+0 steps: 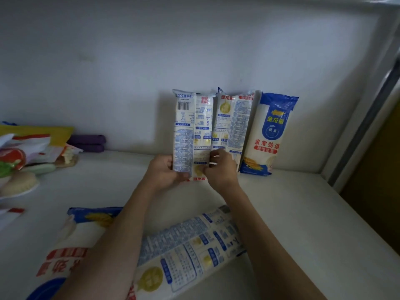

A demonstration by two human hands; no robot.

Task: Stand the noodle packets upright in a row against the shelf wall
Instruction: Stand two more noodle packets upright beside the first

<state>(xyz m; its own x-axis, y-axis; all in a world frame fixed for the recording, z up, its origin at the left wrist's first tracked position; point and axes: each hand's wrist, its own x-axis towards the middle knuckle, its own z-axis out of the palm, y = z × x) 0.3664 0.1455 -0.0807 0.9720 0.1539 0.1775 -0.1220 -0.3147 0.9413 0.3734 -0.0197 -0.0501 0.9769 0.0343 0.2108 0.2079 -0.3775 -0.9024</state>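
At far left, a heap of food wrappers (26, 156) sits on the shelf (292, 213). In the foreground lie a face-up packet (71, 241) and a back-up packet (190, 245), both flat. The left hand (166, 169) grips the lower left edge of the held packet (190, 131), which is upright against the shelf wall (194, 50). The right hand (220, 167) pinches its lower right edge. Touching it on the right stands a back-facing packet (233, 122), then a front-facing packet (270, 135). The step in hand looks like seating the held packet in the row. Next, both hands should release it gently so it does not topple, then lift a flat packet.
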